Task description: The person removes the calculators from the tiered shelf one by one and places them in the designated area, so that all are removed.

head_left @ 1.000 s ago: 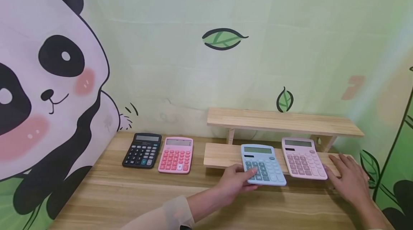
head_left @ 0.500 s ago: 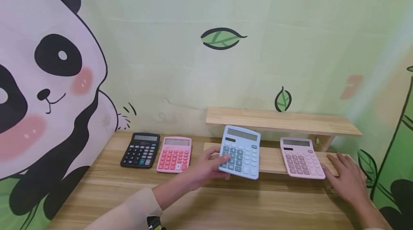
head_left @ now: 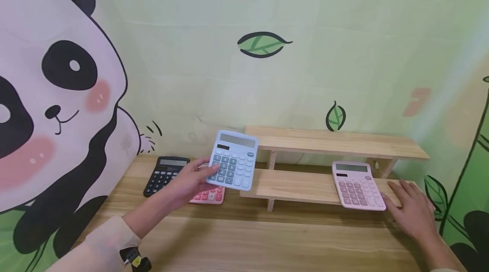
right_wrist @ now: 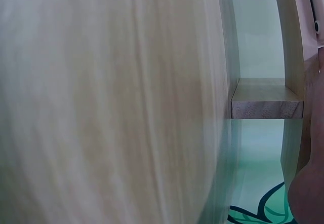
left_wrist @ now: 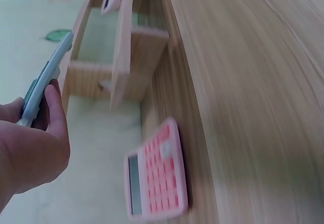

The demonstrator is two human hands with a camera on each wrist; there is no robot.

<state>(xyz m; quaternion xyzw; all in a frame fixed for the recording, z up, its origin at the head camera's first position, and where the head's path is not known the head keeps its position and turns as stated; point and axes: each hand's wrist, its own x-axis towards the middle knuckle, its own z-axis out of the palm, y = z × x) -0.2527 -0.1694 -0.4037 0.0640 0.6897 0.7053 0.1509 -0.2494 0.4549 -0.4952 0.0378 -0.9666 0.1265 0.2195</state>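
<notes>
On the head view I find the left hand [head_left: 191, 180] left of centre in the frame, fingers curled under the blue calculator [head_left: 234, 161] and thumb over its keys: a firm grip on its left edge. I record the blue calculator as raised above the desk [head_left: 244, 242], screen end up and keys facing the camera. Behind and below it, the bright pink calculator [head_left: 211, 197] lies on the desk, largely covered by the hand and the blue calculator; to its left, the black calculator [head_left: 159, 174] lies partly hidden behind the same hand. The left wrist view confirms the grip, with the blue calculator seen nearly edge-on at upper left and the bright pink one at lower centre. At lower right of the head view I note the right hand [head_left: 412, 210] resting on the right end of the wooden shelf [head_left: 294, 183], on its lower board, fingers relaxed and gripping nothing. Its thumb lies at the right edge of the pale pink calculator [head_left: 358, 186]; I cannot tell whether they touch. That calculator rests on the lower board, screen towards the back. A panda backdrop [head_left: 108, 130] fills the left of the frame.
</notes>
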